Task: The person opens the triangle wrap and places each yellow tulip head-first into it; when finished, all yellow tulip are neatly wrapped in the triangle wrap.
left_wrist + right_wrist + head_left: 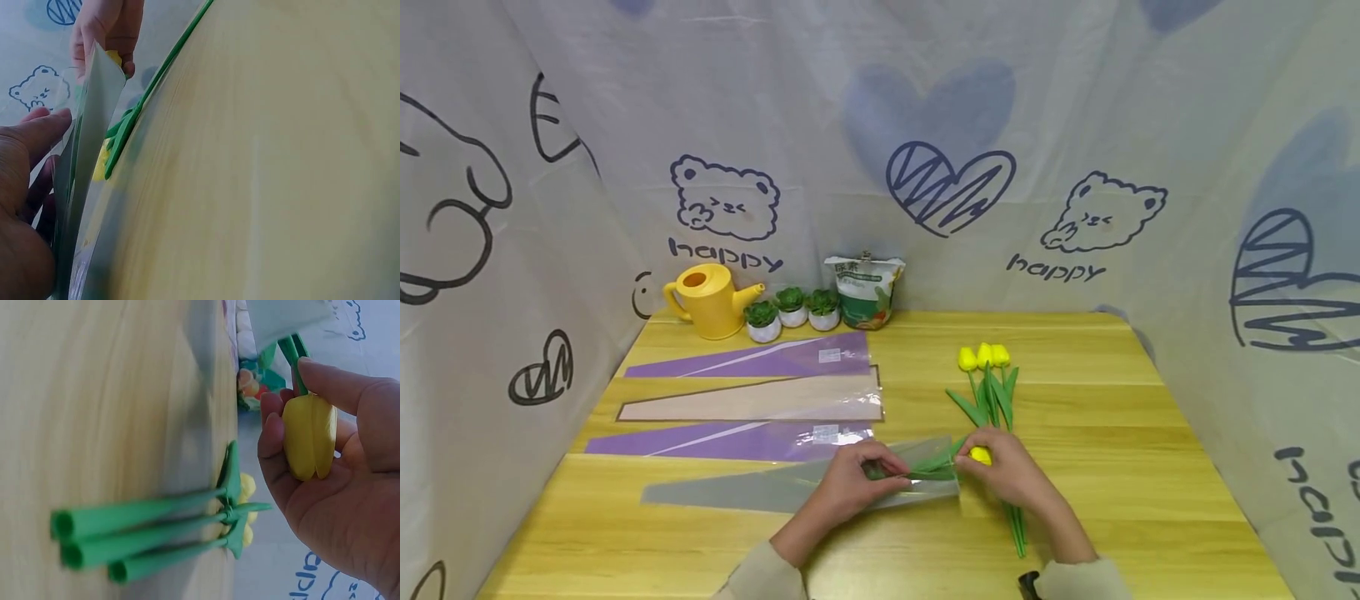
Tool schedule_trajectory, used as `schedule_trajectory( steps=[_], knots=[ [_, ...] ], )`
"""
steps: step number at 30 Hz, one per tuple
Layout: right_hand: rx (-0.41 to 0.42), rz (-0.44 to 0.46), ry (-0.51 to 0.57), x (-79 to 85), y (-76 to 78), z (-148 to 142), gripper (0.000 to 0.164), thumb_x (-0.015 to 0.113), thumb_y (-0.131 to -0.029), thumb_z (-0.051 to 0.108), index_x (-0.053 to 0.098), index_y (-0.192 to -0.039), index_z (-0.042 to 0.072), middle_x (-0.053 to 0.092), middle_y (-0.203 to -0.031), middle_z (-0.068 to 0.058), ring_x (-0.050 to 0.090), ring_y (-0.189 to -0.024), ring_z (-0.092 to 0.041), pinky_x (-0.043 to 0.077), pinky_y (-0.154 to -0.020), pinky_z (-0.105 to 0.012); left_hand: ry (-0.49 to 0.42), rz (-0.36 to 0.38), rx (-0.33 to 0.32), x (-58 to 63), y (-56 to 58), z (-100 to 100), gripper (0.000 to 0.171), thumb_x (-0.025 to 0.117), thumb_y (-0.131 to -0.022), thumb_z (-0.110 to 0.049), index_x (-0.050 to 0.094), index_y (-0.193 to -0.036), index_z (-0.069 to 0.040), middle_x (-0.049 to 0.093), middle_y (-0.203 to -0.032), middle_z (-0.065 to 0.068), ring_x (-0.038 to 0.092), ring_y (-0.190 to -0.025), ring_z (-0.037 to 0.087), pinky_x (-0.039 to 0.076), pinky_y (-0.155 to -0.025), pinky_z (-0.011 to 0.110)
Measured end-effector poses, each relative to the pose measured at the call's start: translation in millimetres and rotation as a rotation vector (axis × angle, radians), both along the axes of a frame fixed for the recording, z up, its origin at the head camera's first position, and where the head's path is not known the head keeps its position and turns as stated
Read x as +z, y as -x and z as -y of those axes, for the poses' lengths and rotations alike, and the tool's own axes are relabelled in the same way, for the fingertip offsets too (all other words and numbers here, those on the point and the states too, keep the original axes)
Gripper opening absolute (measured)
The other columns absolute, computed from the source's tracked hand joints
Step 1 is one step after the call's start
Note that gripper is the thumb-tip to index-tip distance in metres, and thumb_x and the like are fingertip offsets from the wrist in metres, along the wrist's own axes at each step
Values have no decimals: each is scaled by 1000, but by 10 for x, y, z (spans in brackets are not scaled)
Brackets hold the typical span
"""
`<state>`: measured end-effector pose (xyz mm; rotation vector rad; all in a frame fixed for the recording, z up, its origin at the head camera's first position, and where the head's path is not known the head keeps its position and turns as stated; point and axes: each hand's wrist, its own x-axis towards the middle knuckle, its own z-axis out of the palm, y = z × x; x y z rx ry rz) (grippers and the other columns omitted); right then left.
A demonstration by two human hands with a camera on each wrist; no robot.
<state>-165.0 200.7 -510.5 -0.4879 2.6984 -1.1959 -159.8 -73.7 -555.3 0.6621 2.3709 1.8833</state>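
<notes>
My right hand [1006, 468] pinches a yellow tulip [309, 436] by its green stem just below the bloom, which lies against the palm in the right wrist view. The tulip's leaves and stem reach leftward into the mouth of a greyish clear flower sleeve [737, 490]. With thumb and fingers, my left hand [853, 482] grips that sleeve near its wide end; the left wrist view shows its edge standing upright beside the fingers. Three more yellow tulips [985, 358] lie on the table behind and under my right hand, stems toward me.
Two purple sleeves [760, 360] and a pale pink sleeve [737, 400] lie flat on the wooden table [1097, 467]. Along the back left stand a yellow watering can [713, 307], three small potted succulents [763, 323] and a clipped white-green bag [867, 292]. Printed curtains surround the table.
</notes>
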Motion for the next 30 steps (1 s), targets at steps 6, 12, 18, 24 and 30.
schedule_trajectory(
  steps=[6,12,18,24,30],
  knots=[
    [12,-14,2,-27,16,69,6,73,-98,20,73,-92,19,69,-108,1,64,-113,-27,51,-100,-55,-3,-47,-17,10,11,-32,15,89,-81,-18,81,-93,-15,75,-88,2,69,-82,10,58,-76,29],
    [-13,-1,-2,-26,26,152,13,74,-97,18,71,-84,19,67,-106,1,61,-112,-24,49,-101,-55,6,-46,-23,17,21,-57,14,89,-81,-18,81,-93,-16,76,-88,2,69,-82,12,58,-77,31],
    [-63,61,24,-35,22,194,11,75,-96,21,70,-86,21,62,-113,-1,57,-119,-27,46,-105,-57,6,-46,-22,5,43,-76,15,90,-80,-17,81,-92,-16,77,-88,1,69,-82,10,58,-77,29],
    [-98,130,111,-23,18,95,17,72,-99,27,71,-112,17,62,-125,-4,55,-128,-29,45,-110,-55,-5,-36,-13,0,42,-84,16,90,-80,-15,81,-92,-14,77,-89,3,69,-81,5,57,-77,28],
    [-136,219,270,-9,9,-54,34,66,-103,23,63,-133,7,62,-133,-13,66,-108,-26,57,-91,-40,-35,-11,2,-9,40,-52,15,89,-80,-11,81,-93,-11,76,-90,6,69,-81,5,59,-77,29]
  ],
)
